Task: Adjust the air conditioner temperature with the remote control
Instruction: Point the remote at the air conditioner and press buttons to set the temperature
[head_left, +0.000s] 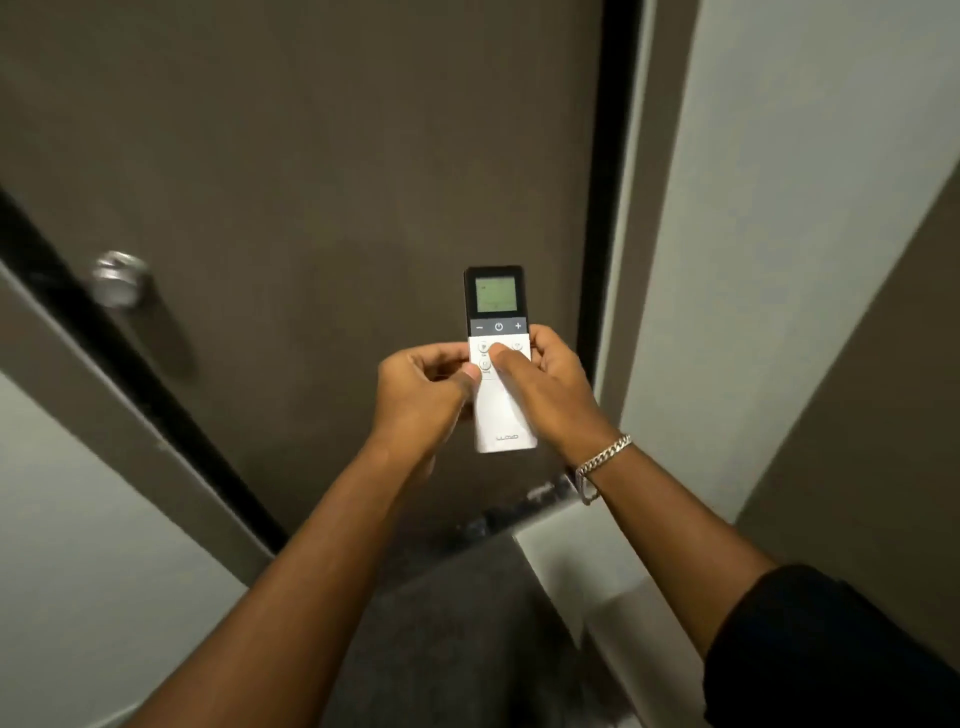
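Observation:
I hold a slim white remote control (497, 312) upright in front of me with both hands. Its black top carries a small lit greenish screen, and below it is a grey strip with minus, power and plus keys. My left hand (423, 397) grips the remote's left edge, thumb on the white lower face. My right hand (543, 387) wraps the right edge, and its thumb rests on the round buttons just under the grey strip. A silver chain bracelet (602, 460) circles my right wrist. No air conditioner is in sight.
A dark brown door (311, 182) fills the view behind the remote, with a metal handle (122, 280) at the left. Pale walls (779, 208) flank it on the right and lower left. A white ledge (571, 561) juts out below my right arm.

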